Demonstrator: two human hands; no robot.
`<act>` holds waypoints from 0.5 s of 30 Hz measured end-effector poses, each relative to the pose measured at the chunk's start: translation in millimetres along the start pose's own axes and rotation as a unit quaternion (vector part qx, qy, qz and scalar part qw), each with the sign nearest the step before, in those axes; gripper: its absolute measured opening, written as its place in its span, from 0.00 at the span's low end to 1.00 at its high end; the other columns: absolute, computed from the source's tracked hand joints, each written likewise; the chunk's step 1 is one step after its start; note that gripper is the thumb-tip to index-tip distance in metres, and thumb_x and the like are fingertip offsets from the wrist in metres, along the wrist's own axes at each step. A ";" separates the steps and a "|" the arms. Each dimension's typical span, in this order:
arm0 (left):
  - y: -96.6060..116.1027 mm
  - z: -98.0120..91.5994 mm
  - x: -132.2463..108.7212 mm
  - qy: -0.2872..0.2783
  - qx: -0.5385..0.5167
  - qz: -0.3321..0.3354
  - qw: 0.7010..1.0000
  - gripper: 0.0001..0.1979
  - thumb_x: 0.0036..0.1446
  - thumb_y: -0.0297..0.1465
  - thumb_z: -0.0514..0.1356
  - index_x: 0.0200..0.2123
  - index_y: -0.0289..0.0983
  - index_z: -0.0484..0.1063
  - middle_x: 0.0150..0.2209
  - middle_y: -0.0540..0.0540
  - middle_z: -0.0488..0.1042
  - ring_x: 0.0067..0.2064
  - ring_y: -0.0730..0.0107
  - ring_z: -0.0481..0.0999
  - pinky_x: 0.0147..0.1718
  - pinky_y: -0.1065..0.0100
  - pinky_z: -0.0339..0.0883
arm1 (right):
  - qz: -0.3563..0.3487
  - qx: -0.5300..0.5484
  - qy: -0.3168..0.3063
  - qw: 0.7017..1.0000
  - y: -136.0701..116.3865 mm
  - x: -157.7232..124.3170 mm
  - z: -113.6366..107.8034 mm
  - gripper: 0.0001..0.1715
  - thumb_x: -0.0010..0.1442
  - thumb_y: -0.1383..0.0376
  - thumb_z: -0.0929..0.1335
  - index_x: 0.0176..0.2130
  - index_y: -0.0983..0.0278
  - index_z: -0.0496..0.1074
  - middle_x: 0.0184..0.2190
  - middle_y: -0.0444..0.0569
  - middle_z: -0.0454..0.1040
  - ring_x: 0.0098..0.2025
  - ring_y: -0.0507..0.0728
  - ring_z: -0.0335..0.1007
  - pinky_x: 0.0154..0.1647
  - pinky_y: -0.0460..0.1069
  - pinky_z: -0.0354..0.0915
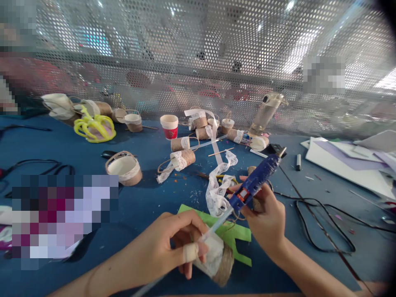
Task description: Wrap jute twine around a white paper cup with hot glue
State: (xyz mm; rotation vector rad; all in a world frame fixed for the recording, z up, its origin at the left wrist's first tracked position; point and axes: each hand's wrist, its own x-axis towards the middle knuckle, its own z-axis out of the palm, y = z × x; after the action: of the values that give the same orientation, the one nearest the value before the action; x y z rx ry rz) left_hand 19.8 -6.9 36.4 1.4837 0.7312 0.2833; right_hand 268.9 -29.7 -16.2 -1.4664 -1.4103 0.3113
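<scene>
Glue gun [261, 175]: gripped in my right hand [269, 214], nozzle [282, 152] up and away. Glue stick [220, 222]: pinched in my left hand [167, 233], meeting the gun's rear. Twine-banded cup [224, 264]: under that hand. Risk: a crooked push from the left could bend the stick.

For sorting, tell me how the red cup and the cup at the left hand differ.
The red cup stands upright; the twine cup is tipped over at the left hand. The red cup's lower part is red; the twine cup's is brown. Both have white upper parts.
</scene>
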 end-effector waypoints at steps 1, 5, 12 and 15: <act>0.7 -0.6 0.0 0.006 0.015 0.010 1.000 0.11 0.61 0.39 0.61 0.36 0.36 0.70 0.31 0.48 0.78 0.26 0.73 0.78 0.25 0.72 0.70 | -0.001 -0.007 -0.007 1.000 0.7 0.7 0.1 0.22 0.53 0.67 0.73 0.48 0.58 0.71 0.33 0.47 0.81 0.32 0.60 0.79 0.32 0.53 0.75; 2.6 -1.4 1.1 0.044 0.043 -0.001 0.998 0.12 0.60 0.40 0.61 0.36 0.36 0.72 0.24 0.52 0.73 0.24 0.72 0.75 0.25 0.72 0.70 | -0.021 -0.044 -0.025 0.999 3.2 4.4 1.1 0.22 0.54 0.66 0.72 0.50 0.58 0.70 0.36 0.47 0.82 0.33 0.59 0.78 0.35 0.53 0.73; 4.8 2.0 2.8 0.069 0.078 0.001 0.995 0.11 0.60 0.40 0.61 0.36 0.37 0.73 0.27 0.51 0.74 0.27 0.72 0.72 0.29 0.71 0.66 | -0.037 -0.131 -0.071 0.988 -1.1 13.4 2.5 0.22 0.55 0.64 0.70 0.50 0.63 0.70 0.30 0.47 0.81 0.29 0.59 0.78 0.29 0.51 0.71; 5.9 1.9 3.2 0.115 0.147 0.040 0.982 0.10 0.60 0.39 0.61 0.35 0.38 0.74 0.29 0.52 0.71 0.29 0.72 0.67 0.29 0.71 0.62 | -0.010 -0.145 -0.093 0.985 -1.8 15.0 3.1 0.24 0.56 0.63 0.69 0.53 0.64 0.70 0.32 0.49 0.82 0.32 0.62 0.79 0.31 0.54 0.72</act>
State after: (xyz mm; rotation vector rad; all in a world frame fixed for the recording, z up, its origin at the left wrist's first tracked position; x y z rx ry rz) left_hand 24.9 -6.0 41.0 1.7830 0.9292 0.4267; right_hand 269.7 -15.9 -9.4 -1.6916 -1.6733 0.2437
